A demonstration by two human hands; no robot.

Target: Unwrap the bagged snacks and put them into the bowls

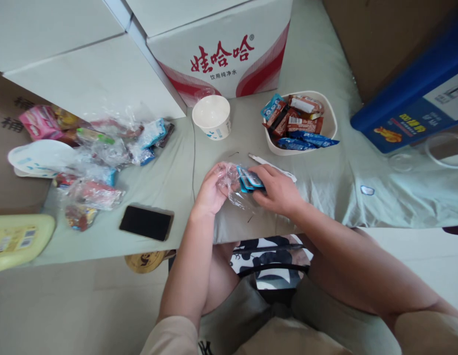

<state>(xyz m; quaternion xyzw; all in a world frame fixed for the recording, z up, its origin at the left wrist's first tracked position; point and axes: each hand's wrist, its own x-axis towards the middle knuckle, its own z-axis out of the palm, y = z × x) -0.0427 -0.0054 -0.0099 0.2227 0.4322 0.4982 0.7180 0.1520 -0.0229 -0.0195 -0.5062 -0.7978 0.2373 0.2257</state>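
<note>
My left hand (211, 191) is closed on a crumpled clear plastic bag (230, 183) at the middle of the cloth-covered surface. My right hand (276, 190) grips a small stack of blue snack packets (249, 178) right beside the bag's mouth. Both hands meet just in front of me, touching the bag and packets. Whether the packets are partly inside the bag I cannot tell.
A white bowl (330, 129) of wrapped snacks sits behind the right hand, a white paper cup (212, 116) behind the left. A black phone (146, 223) lies at the left front. Bagged snacks (99, 162), a lid (40, 157), white cartons (221, 49) and a blue box (413, 98) surround them.
</note>
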